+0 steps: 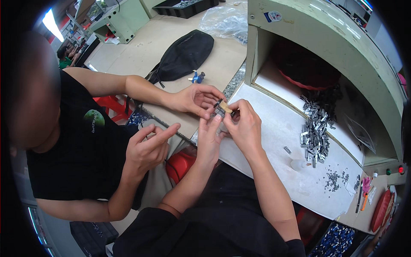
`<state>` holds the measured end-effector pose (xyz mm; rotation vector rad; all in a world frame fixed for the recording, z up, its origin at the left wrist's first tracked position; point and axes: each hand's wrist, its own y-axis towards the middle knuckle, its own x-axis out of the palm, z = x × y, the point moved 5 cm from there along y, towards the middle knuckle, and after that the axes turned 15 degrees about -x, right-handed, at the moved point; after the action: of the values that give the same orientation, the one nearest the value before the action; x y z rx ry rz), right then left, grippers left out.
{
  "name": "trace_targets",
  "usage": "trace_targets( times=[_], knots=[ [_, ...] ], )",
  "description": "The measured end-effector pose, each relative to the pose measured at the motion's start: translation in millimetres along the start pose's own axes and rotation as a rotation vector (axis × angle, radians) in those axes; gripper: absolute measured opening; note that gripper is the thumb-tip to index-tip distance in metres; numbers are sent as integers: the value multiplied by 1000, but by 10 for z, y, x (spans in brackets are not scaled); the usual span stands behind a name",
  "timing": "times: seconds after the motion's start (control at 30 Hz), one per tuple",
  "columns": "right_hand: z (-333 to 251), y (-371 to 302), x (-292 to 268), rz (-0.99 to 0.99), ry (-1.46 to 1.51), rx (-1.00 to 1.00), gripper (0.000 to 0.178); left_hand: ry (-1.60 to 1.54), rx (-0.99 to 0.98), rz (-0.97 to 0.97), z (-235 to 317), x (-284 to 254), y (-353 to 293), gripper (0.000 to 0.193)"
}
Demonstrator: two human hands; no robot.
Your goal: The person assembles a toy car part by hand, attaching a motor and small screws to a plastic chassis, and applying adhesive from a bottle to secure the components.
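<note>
In front of me, above the table's near edge, my left hand [209, 139] and my right hand [247, 126] are closed round a small dark metallic piece with a tan block [225, 107]. My right thumb and fingers pinch its right side, while my left thumb presses it from below. Fingers hide much of it, so its exact kind is unclear. From the left, a co-worker's hand [195, 100] reaches in with its fingers at the piece's far side. The co-worker's other hand [147, 147] is raised with a finger pointing toward it.
On the white work surface [265, 128] lie a heap of small metal parts [317, 132], one loose part [287, 150], a small translucent bottle [299, 164] and scattered tiny pieces [333, 180]. A green-grey hooded cabinet [329, 30] arches over it. A black pouch [184, 53] and blue figurine [197, 78] lie left.
</note>
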<state>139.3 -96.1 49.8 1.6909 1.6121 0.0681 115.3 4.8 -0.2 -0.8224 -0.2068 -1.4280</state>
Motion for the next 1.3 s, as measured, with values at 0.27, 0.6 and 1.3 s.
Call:
trace_targets(
  times=[0.27, 0.6, 1.3],
  knots=[
    [91, -417, -521, 85, -37, 3, 17, 324, 21, -252, -162, 313, -60, 45],
    [226, -535, -573, -18, -170, -52, 38, 583, 91, -254, -383, 333, 62, 44],
    [40, -760, -631, 115, 50, 34, 36, 206, -82, -522, -335, 373, -9, 71]
  ],
)
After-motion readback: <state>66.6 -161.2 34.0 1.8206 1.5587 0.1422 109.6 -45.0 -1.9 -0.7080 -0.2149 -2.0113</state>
